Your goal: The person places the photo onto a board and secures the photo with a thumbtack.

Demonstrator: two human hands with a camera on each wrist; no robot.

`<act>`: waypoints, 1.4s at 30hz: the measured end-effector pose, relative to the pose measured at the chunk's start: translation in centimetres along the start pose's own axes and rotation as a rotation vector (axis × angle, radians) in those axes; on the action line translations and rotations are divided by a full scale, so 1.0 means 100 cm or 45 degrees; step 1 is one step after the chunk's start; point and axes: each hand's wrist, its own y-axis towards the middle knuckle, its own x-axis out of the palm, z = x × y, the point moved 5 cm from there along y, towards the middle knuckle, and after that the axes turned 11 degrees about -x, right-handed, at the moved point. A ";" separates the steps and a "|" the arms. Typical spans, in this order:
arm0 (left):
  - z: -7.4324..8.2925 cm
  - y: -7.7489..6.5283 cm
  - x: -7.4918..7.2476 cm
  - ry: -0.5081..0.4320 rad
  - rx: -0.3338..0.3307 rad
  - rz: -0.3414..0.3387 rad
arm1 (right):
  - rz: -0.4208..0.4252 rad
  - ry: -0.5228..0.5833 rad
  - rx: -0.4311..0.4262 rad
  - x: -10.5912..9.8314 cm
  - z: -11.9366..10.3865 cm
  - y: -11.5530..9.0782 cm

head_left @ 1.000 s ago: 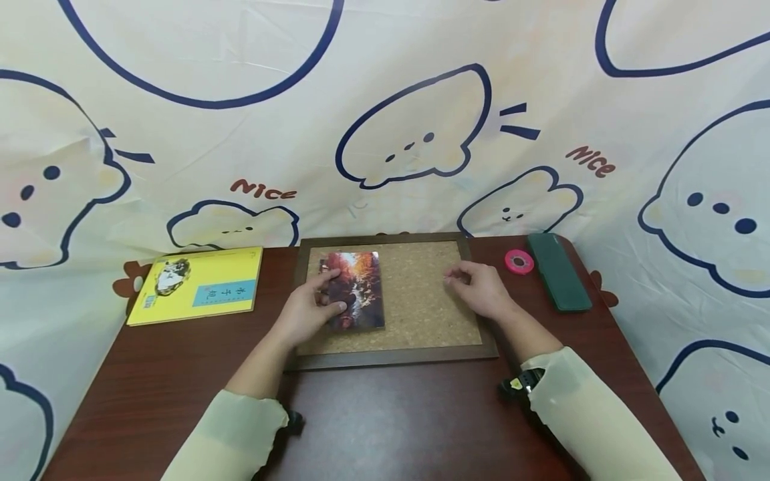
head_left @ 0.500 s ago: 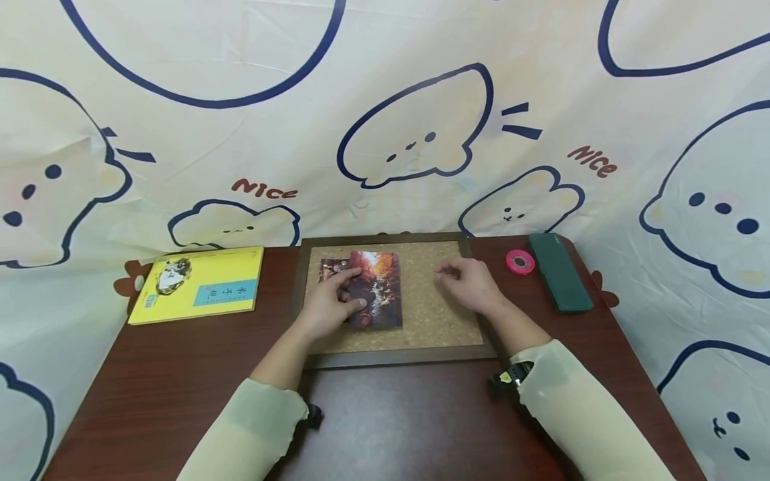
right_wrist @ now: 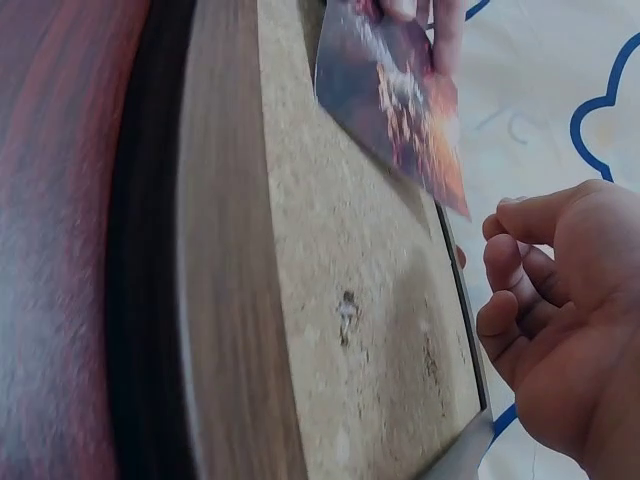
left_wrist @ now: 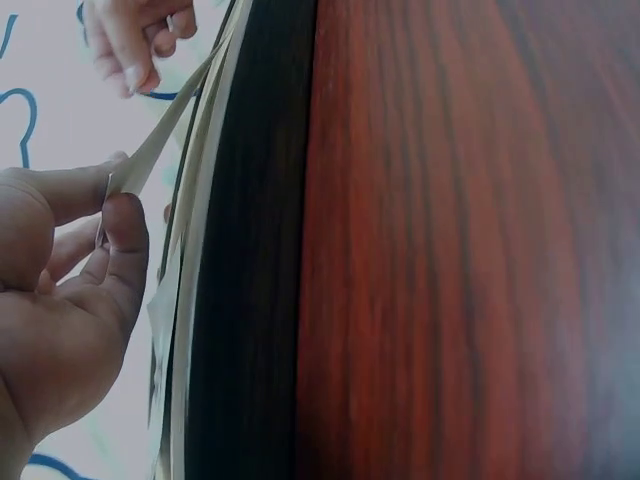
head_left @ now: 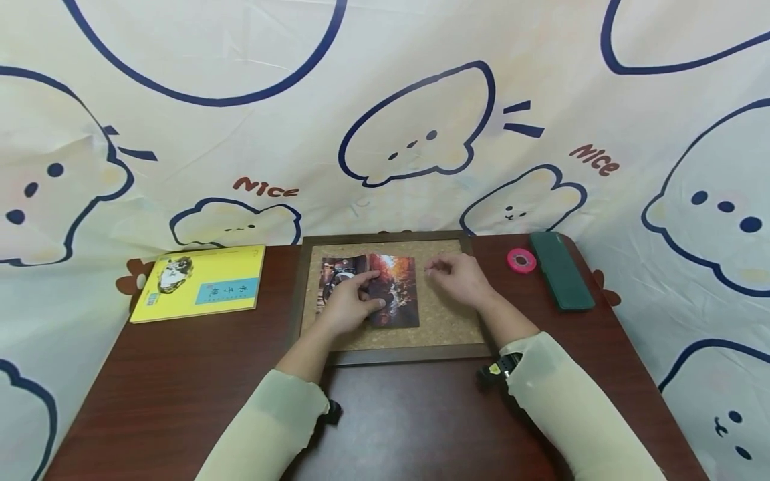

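My left hand [head_left: 349, 307] pinches the left edge of a photo card [head_left: 397, 294] showing an orange and dark scene. In the left wrist view the card slants up off the framed cork board [head_left: 448, 327]. A second photo card [head_left: 333, 270], with a dark picture, lies left of it on the cork, partly hidden behind my left hand. My right hand [head_left: 460, 277] hovers over the right part of the board, just beyond the held card's right edge. Its fingers are curled, thumb and forefinger tips close together; nothing shows between them in the right wrist view.
A yellow book [head_left: 234, 264] lies on the dark wooden table [head_left: 397, 414] at the left. To the right of the board are a pink ring [head_left: 512, 261] with a dark centre and a dark green case [head_left: 562, 274]. A printed cloth [head_left: 409, 40] hangs behind.
My left hand has carried the photo card rightward, uncovering the second card beneath. My right hand has drifted a little left toward the held card.
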 end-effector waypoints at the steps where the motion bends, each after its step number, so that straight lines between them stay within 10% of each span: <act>1: 0.001 0.001 0.002 0.006 0.000 -0.002 | -0.004 0.005 0.010 0.001 -0.001 0.001; 26: 0.014 0.023 0.024 0.227 0.051 -0.027 | -0.097 0.125 0.177 0.025 0.002 0.037; 42: 0.017 0.024 0.031 0.360 0.038 -0.020 | -0.222 -0.112 0.199 0.032 0.001 0.055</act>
